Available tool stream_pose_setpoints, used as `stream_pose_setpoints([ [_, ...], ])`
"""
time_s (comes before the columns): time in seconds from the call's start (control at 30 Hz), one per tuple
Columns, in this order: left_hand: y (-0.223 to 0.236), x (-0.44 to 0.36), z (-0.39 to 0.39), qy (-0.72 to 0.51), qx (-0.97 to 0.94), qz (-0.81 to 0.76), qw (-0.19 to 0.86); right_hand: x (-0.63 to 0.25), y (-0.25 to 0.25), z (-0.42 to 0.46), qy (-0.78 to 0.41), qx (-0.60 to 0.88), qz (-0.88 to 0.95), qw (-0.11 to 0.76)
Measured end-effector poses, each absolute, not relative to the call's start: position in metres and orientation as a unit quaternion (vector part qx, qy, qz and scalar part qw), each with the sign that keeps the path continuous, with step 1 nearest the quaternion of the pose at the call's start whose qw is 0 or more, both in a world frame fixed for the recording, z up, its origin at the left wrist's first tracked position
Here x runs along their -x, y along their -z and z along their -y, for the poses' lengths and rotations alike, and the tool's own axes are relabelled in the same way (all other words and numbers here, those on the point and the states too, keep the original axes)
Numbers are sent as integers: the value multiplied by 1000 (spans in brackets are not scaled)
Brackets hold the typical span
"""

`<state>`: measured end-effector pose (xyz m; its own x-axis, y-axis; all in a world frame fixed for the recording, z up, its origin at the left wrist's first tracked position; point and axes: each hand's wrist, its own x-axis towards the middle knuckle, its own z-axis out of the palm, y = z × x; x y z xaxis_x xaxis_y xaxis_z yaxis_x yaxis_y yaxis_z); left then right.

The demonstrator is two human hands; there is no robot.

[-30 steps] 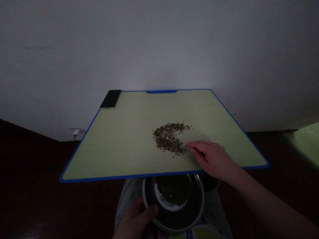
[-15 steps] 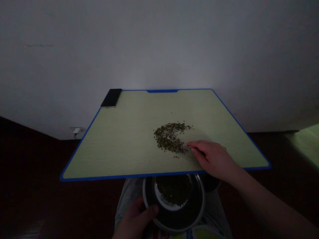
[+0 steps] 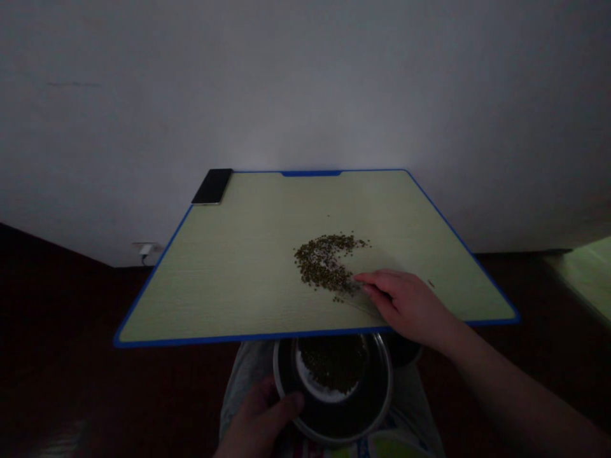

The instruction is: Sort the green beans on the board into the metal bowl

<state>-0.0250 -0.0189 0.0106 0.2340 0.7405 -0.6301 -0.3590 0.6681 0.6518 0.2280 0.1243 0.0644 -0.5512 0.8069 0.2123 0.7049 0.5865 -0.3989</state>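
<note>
Clamps bowl (image 3: pixel 334 423) at its rim with left grip (image 3: pixel 267 413); rests right grip (image 3: pixel 405 302) by seeds (image 3: pixel 310 273) on worktop (image 3: pixel 229 273), unable to tell whether pinched. Could scatter seeds past bowl by brushing too hard.

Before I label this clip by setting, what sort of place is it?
Probably a room in a home: a phone-like device lies on a blue-edged table by a plain wall, and a white plug shows low on that wall.
</note>
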Motion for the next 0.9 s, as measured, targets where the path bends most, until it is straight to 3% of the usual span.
stream_pose_setpoints([
  [0.9, -10, 28, 20, -348, -201, -531, 746, -198, -61, -141, -130, 423, 877, 186],
])
